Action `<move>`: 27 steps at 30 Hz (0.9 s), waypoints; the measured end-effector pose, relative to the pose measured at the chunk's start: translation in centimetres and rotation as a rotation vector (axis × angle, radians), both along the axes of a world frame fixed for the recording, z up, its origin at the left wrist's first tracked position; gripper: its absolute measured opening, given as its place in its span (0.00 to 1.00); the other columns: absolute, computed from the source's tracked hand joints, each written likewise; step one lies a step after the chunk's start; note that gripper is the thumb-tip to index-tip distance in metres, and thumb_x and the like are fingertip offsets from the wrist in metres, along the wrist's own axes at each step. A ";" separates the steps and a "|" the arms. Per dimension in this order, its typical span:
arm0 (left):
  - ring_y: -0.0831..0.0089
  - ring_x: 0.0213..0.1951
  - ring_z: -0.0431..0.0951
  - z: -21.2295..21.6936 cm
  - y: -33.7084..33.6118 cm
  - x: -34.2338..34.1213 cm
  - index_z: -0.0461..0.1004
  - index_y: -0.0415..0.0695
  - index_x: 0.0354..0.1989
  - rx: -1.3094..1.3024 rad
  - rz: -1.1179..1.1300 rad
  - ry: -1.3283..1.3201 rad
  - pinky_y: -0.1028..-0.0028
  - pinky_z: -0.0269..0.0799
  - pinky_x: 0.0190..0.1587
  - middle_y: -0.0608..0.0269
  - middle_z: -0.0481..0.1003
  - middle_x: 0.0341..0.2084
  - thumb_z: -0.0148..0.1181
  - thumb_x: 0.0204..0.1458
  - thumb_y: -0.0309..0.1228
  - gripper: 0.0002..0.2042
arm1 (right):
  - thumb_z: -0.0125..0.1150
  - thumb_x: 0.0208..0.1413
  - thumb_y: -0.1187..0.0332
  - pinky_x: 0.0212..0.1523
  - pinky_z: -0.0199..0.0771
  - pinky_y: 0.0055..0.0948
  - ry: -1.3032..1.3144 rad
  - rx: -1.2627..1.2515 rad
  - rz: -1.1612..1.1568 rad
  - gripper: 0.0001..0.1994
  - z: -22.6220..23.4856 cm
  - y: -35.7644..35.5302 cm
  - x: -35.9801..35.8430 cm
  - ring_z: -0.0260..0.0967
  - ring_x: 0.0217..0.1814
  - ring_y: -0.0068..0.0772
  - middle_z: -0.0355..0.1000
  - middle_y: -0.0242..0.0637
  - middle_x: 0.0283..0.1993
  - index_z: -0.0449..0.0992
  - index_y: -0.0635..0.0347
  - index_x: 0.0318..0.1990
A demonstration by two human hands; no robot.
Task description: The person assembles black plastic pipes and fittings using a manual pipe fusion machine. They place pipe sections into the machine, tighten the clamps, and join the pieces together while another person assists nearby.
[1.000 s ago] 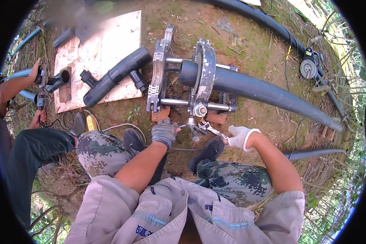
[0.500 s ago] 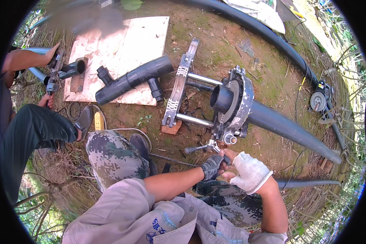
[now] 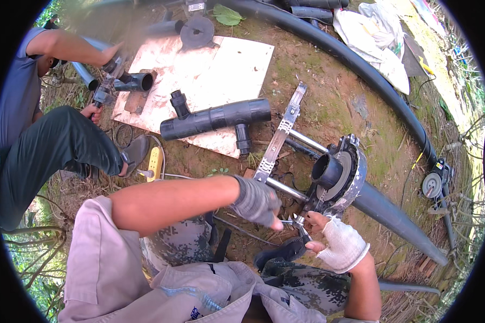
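My left hand (image 3: 256, 202), in a grey glove, pinches the near end of a small metal wrench (image 3: 295, 222). In a white glove, my right hand (image 3: 339, 243) grips the wrench's head just below the round pipe clamp (image 3: 344, 175). The clamp is closed around the end of a thick black pipe (image 3: 393, 218) that runs off to the lower right. Two steel guide rods join the clamp to a flat metal end rail (image 3: 279, 141). My left forearm crosses the picture from the left.
A black tee fitting (image 3: 215, 118) lies on a plywood board (image 3: 210, 70). At the left another person crouches, working with both hands on a pipe fitting (image 3: 129, 83). A yellow power strip (image 3: 155, 161), an angle grinder (image 3: 432, 185), a long black pipe (image 3: 361, 64) and white sacks (image 3: 377, 37) lie around.
The view has swung, so the clamp now sits lower right. Both my hands have stayed together at the wrench under the clamp. The other person keeps working at the left.
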State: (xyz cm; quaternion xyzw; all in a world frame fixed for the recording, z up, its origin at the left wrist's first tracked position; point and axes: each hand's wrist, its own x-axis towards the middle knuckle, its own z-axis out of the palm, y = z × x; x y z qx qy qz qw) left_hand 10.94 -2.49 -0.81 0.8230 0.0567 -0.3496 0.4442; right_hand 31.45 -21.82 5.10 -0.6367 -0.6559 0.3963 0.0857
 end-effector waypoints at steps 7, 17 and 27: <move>0.70 0.44 0.77 -15.3 17.7 -19.9 0.67 0.41 0.60 0.531 1.909 -0.310 0.68 0.76 0.48 0.57 0.76 0.43 0.74 0.51 0.37 0.30 | 0.66 0.58 0.52 0.47 0.78 0.45 -0.030 0.154 0.053 0.31 3.8 4.5 -2.2 0.77 0.48 0.54 0.79 0.47 0.50 0.71 0.59 0.64; 0.61 0.44 0.83 -19.9 22.7 -18.9 0.75 0.41 0.52 0.554 1.925 -0.119 0.64 0.77 0.51 0.55 0.83 0.40 0.79 0.38 0.51 0.36 | 0.69 0.57 0.54 0.46 0.77 0.44 0.026 -0.031 -0.010 0.31 -1.7 3.4 -4.6 0.78 0.46 0.50 0.79 0.47 0.45 0.70 0.62 0.63; 0.66 0.39 0.81 -8.9 23.1 -21.3 0.77 0.41 0.43 0.807 1.942 -0.485 0.66 0.76 0.48 0.60 0.82 0.36 0.78 0.43 0.46 0.26 | 0.71 0.54 0.61 0.46 0.77 0.44 -0.018 0.009 -0.054 0.30 -3.1 3.4 -5.2 0.77 0.45 0.50 0.79 0.45 0.44 0.70 0.60 0.62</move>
